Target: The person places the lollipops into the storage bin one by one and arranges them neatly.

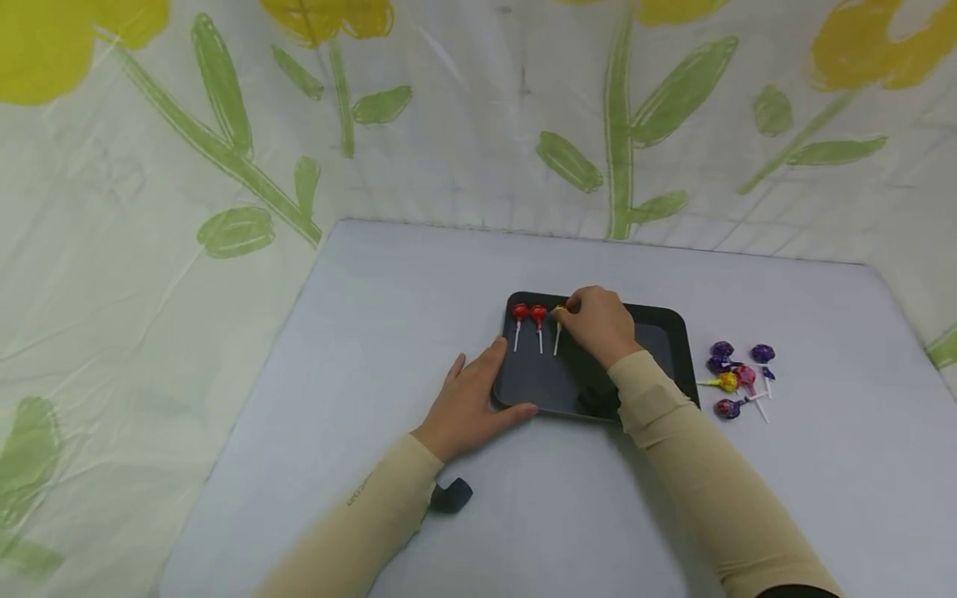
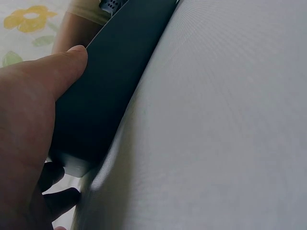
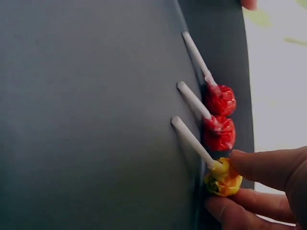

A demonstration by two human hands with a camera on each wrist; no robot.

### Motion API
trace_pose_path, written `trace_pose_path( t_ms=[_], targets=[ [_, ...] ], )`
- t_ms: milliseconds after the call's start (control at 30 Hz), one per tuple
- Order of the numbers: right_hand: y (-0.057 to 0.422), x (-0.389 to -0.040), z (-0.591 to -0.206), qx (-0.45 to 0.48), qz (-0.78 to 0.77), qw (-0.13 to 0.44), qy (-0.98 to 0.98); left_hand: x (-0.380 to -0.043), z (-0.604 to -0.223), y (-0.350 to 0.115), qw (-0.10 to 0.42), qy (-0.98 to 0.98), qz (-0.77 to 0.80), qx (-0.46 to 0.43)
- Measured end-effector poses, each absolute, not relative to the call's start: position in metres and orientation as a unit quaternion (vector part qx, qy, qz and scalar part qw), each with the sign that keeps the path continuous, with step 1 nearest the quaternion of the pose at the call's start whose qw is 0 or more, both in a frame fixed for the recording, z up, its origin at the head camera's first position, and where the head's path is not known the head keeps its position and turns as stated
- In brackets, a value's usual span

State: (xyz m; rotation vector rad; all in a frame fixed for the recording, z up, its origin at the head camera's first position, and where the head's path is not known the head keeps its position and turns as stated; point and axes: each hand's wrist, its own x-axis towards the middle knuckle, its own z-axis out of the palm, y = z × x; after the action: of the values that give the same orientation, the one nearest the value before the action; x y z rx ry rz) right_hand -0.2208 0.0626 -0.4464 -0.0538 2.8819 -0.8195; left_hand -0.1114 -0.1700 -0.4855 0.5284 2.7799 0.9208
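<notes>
My right hand [image 1: 601, 325] pinches the wrapped head of a yellow lollipop [image 3: 217, 186] between thumb and fingers, at the far side of a dark grey tray [image 1: 538, 384]. The white stick of this lollipop points toward the near side. Beside it on the left, two red lollipops [image 1: 539, 314] lie in a row, sticks pointing the same way. My left hand [image 1: 469, 403] spans the tray's near left corner, fingers extended along the left side. In the left wrist view, the thumb [image 2: 72, 67] rests against the tray's front wall.
Right of the tray, several wrapped lollipops lie in a loose group on the white table [image 1: 374, 332], among them purple ones [image 1: 722, 350], a yellow one [image 1: 726, 382] and a pink one [image 1: 745, 376]. A flower-printed curtain [image 1: 463, 166] hangs behind the table.
</notes>
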Motion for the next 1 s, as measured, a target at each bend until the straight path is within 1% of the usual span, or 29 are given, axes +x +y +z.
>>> trace_pose_path(
  t_ms=[467, 1000],
  targets=[
    [0.0613, -0.2217, -0.4532, -0.027, -0.276, 0.055, 0.959, -0.1113, -0.4855, -0.1702, 0.088, 0.930, 0.311, 0.175],
    [0.0633, -0.2197, -0.4489, -0.033, -0.281, 0.062, 0.957, -0.1114, -0.4859, -0.1705, 0.085, 0.930, 0.312, 0.177]
  ],
)
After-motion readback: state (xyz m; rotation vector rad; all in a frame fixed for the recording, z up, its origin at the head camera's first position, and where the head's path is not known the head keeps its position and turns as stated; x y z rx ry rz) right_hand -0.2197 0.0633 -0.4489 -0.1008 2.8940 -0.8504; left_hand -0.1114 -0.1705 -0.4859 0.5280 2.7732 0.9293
